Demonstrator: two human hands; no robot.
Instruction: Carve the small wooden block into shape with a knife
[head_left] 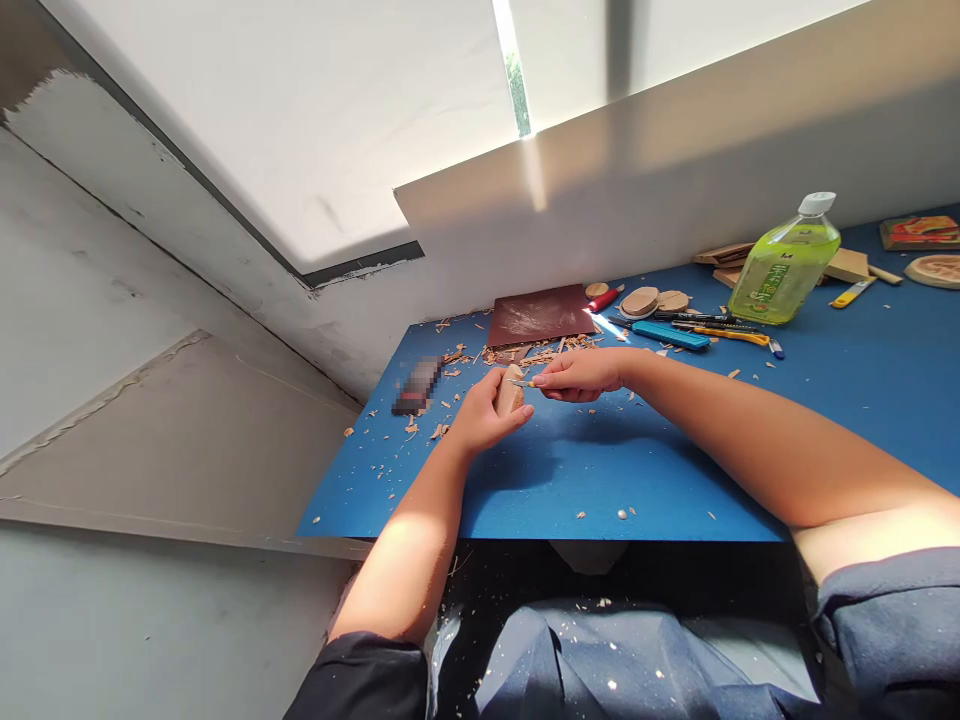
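Observation:
My left hand (482, 412) is wrapped round a small pale wood block (510, 392), held just above the blue table (637, 480). My right hand (579, 374) is closed on a thin carving knife (523, 383) whose blade tip touches the block's upper side. Both hands meet near the table's left middle. Wood shavings (420, 425) lie scattered around them.
A dark red sandpaper sheet (541, 313) lies behind the hands. Further right are round wood discs (640, 300), a blue utility knife (670, 335), pens, a green bottle (784, 265), wood pieces and a yellow cutter (851, 293). A wall runs along the table's back.

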